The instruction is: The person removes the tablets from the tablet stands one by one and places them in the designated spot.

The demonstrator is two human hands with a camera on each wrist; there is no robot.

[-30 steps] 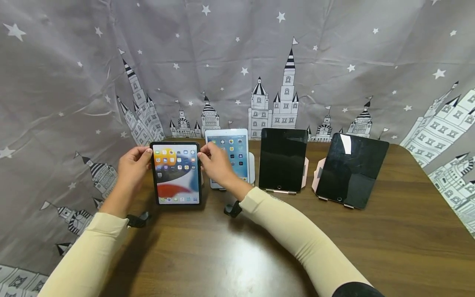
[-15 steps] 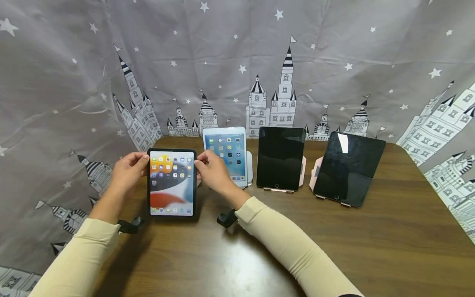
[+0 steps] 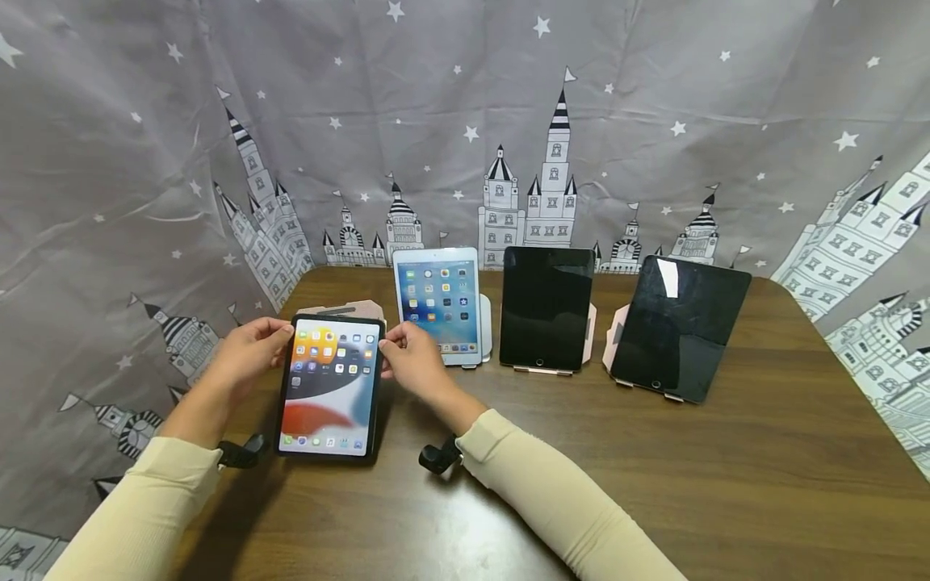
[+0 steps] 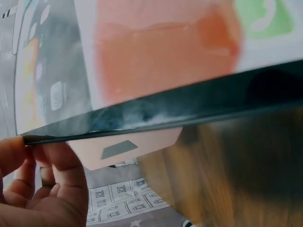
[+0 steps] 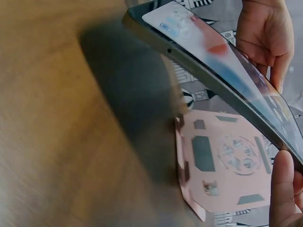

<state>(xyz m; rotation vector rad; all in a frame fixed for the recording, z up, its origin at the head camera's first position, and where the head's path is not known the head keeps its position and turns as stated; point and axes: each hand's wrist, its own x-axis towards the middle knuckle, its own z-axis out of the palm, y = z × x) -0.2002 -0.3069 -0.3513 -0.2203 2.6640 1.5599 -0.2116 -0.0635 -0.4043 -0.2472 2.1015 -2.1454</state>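
A black-framed tablet (image 3: 328, 387) with a lit home screen is held between both hands, tilted back. My left hand (image 3: 243, 359) pinches its upper left edge; the left wrist view shows thumb and fingers of this hand (image 4: 52, 189) gripping a corner. On the opposite edge my right hand (image 3: 419, 363) pinches with the thumb in front. Behind the tablet stands a pink tablet stand (image 3: 363, 310), mostly hidden in the head view. The right wrist view shows this stand (image 5: 222, 161) bare, apart from the raised tablet (image 5: 213, 73), whose shadow falls on the wood.
To the right, a white tablet (image 3: 438, 307) with a lit screen leans on its stand. Beyond it two dark-screened tablets, one upright (image 3: 546, 311) and one angled (image 3: 679, 331), rest on pink stands. Grey castle-print cloth (image 3: 436, 97) hangs behind the wooden table (image 3: 654, 484).
Both hands have drawn the lit black tablet toward the person and slightly left, its lower end swinging nearer. The pink stand's top now shows behind it. The other tablets keep their places.
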